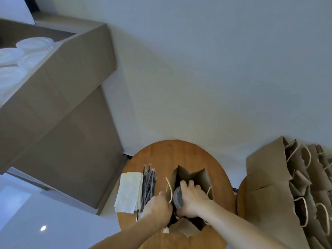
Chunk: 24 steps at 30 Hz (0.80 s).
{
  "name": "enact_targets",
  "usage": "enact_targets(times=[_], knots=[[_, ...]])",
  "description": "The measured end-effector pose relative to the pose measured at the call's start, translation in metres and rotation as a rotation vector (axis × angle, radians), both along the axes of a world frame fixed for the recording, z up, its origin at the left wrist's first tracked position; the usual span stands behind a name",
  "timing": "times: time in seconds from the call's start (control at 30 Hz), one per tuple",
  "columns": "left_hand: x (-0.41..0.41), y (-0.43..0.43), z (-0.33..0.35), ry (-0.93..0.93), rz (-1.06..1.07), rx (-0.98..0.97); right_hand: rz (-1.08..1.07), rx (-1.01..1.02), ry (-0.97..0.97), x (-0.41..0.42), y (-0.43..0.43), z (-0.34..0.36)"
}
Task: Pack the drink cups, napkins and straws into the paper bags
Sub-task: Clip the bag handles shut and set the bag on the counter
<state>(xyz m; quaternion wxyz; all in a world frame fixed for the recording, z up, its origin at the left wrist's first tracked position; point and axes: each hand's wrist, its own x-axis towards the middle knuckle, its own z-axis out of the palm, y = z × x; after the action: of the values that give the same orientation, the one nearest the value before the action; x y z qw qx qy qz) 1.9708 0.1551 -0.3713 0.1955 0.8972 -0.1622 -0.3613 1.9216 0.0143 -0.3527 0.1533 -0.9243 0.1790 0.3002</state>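
As the right hand [194, 200] is wrapped round a lidded drink cup [178, 197] at the mouth of the open paper bag [199, 177], the step in hand reads as lowering the cup in

Left hand [158, 207]: fingers curled on the bag's rim at 9 o'clock, beside a cord handle, holding the mouth apart

Cup: sits in the bag's mouth, partly below the rim. The lid shows as a grey disc. The body is mostly hidden by the palm and the bag wall

Handling, judged: thin plastic, likely to dent under a squeeze, and the lid could pop. Weight unknown, as no contents are visible. Best hold is round the wall just under the lid, cup upright

Bag: brown kraft paper, creased gussets, pale twisted handles. It looks light and soft, and would probably fold or tip without the steadying hand

At 9 o'clock from the bag, just beside it: a bundle of dark straws [149, 187] in clear wrappers. Further at 9, touching the straws: a stack of pale napkins [128, 191]. All of this is on a round wooden table [179, 153]

At 3 o'clock, off the table: a row of paper bags [265, 169] standing mouths up on another surface, contents not visible

Farthest, at 10 o'clock: a large cardboard box [71, 78] holding clear plastic lids or cups [34, 44], too blurred to tell which
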Motion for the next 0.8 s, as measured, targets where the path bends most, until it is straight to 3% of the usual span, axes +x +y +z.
enact_targets(times=[0.1, 0.37, 0.8], knots=[[0.002, 0.002, -0.002, 0.053, 0.039, -0.008, -0.120, 0.009, 0.027, 0.004, 0.003, -0.029], [0.004, 0.006, -0.005, 0.102, 0.032, -0.011, -0.157, 0.001, 0.108, 0.007, 0.004, -0.080], [0.015, -0.001, -0.012, 0.081, -0.064, 0.052, -0.048, -0.012, 0.095, 0.006, 0.006, -0.095]])
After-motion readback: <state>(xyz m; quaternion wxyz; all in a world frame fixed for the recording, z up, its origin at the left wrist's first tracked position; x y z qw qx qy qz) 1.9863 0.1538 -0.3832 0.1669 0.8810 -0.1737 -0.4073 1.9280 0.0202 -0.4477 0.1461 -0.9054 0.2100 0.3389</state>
